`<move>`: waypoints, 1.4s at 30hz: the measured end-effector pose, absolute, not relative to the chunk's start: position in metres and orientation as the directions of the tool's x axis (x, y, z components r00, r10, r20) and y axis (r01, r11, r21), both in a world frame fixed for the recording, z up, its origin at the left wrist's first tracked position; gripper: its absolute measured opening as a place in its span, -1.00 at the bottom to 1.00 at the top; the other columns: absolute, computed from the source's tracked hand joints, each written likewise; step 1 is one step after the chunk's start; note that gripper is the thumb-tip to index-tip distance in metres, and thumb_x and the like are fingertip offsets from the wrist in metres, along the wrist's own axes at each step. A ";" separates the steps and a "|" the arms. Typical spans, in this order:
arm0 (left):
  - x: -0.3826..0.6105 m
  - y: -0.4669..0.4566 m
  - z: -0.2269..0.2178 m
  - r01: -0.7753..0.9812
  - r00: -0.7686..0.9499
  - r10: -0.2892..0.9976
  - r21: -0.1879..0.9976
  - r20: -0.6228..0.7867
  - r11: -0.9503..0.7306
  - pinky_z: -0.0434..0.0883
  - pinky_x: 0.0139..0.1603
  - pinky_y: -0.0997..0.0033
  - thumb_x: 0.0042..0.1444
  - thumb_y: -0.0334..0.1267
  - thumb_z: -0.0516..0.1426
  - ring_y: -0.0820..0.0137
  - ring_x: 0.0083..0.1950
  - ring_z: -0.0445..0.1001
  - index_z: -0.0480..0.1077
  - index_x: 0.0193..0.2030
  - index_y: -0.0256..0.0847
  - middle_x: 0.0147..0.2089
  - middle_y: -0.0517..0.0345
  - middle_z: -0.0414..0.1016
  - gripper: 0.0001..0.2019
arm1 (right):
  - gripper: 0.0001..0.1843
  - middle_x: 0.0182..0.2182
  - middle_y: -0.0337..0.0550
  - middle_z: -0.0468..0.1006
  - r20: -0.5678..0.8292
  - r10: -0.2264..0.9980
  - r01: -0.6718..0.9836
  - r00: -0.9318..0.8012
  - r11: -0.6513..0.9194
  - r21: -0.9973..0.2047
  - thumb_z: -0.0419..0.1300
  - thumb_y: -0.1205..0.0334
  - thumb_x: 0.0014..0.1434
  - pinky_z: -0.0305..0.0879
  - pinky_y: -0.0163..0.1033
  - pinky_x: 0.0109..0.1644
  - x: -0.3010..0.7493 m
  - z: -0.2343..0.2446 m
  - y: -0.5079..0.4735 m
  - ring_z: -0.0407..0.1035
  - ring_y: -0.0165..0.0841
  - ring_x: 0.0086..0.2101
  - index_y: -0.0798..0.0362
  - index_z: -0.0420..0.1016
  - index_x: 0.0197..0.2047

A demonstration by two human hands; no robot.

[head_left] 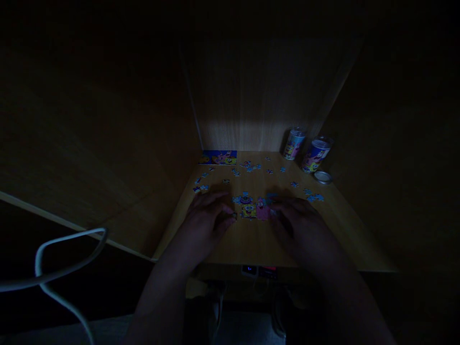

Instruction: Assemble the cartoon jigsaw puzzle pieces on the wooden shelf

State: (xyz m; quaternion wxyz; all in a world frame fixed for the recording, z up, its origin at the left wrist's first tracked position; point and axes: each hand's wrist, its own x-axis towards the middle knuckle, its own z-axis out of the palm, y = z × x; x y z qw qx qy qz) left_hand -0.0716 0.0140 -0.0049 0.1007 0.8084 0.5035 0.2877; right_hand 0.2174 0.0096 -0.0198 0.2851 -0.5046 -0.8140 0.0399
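A partly joined jigsaw puzzle (248, 211) lies flat on the wooden surface between my hands, with a yellow cartoon face and a pink figure on it. On its left, my left hand (206, 215) pinches a small dark puzzle piece (235, 215) between thumb and forefinger, just short of the puzzle's edge. My right hand (296, 218) is at the right edge, thumb and forefinger closed together beside the pink figure. Whatever those fingertips may hold is hidden in the dim light. A blue piece (271, 195) shows just above them.
Loose puzzle pieces (251, 166) are scattered behind and to both sides. A picture card (217, 157) lies at the back left. Two printed cans (294, 143) stand back right, near a round lid (322, 177). Wooden panels enclose the surface; a white cable (72, 237) loops at left.
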 end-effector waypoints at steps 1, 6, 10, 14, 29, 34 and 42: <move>-0.072 0.014 -0.005 0.749 0.333 0.870 0.459 0.364 -0.478 0.37 0.51 -0.24 0.38 -0.34 0.35 0.04 0.44 0.49 0.59 -0.10 -0.06 0.40 0.04 0.56 -0.92 | -0.75 0.17 -0.02 0.71 0.424 0.844 0.800 -0.328 0.487 -0.351 0.17 0.19 0.55 0.45 0.24 0.36 0.217 -0.020 0.010 0.54 -0.01 0.19 -0.05 0.67 0.13; -0.071 0.012 -0.002 0.724 0.359 0.861 0.474 0.361 -0.501 0.30 0.57 -0.28 0.35 -0.40 0.35 0.06 0.47 0.47 0.59 -0.13 -0.05 0.41 0.08 0.56 -0.88 | -0.76 0.18 -0.01 0.70 0.421 0.845 0.804 -0.331 0.486 -0.343 0.17 0.19 0.55 0.46 0.24 0.34 0.218 -0.022 0.011 0.55 0.00 0.17 -0.06 0.66 0.12; -0.070 0.012 0.000 0.731 0.362 0.864 0.468 0.350 -0.496 0.30 0.57 -0.31 0.36 -0.35 0.38 0.04 0.48 0.46 0.60 -0.05 -0.05 0.42 0.04 0.54 -0.88 | -0.76 0.16 -0.02 0.71 0.428 0.841 0.799 -0.330 0.491 -0.347 0.18 0.19 0.54 0.47 0.22 0.33 0.218 -0.023 0.011 0.55 -0.02 0.17 -0.07 0.66 0.13; -0.069 0.012 0.001 0.740 0.363 0.868 0.463 0.338 -0.489 0.29 0.57 -0.34 0.36 -0.34 0.38 0.04 0.48 0.45 0.61 -0.09 -0.05 0.44 0.06 0.53 -0.91 | -0.76 0.16 -0.03 0.71 0.431 0.840 0.794 -0.330 0.494 -0.354 0.18 0.19 0.54 0.46 0.23 0.34 0.218 -0.022 0.011 0.54 -0.02 0.17 -0.06 0.66 0.12; -0.055 0.008 -0.006 0.692 0.386 0.854 0.504 0.348 -0.518 0.15 0.68 -0.29 0.36 -0.34 0.39 0.10 0.53 0.40 0.57 -0.07 0.00 0.47 0.14 0.50 -0.86 | -0.75 0.16 -0.01 0.71 0.426 0.843 0.796 -0.329 0.490 -0.355 0.16 0.19 0.55 0.47 0.26 0.32 0.218 -0.022 0.011 0.55 0.00 0.16 -0.05 0.65 0.13; -0.052 0.008 -0.007 0.697 0.379 0.858 0.503 0.347 -0.511 0.18 0.67 -0.27 0.39 -0.33 0.37 0.10 0.54 0.39 0.57 -0.07 -0.01 0.46 0.13 0.51 -0.89 | -0.74 0.16 -0.03 0.71 0.412 0.847 0.797 -0.335 0.488 -0.355 0.16 0.19 0.54 0.46 0.24 0.31 0.219 -0.023 0.012 0.55 -0.01 0.15 -0.07 0.65 0.15; -0.052 0.007 -0.007 0.693 0.390 0.846 0.490 0.363 -0.529 0.19 0.67 -0.29 0.39 -0.36 0.35 0.09 0.52 0.40 0.58 -0.05 -0.02 0.45 0.08 0.51 -0.88 | -0.76 0.18 -0.02 0.70 0.406 0.850 0.804 -0.335 0.483 -0.348 0.17 0.20 0.55 0.45 0.23 0.33 0.218 -0.022 0.011 0.55 -0.01 0.16 -0.06 0.64 0.15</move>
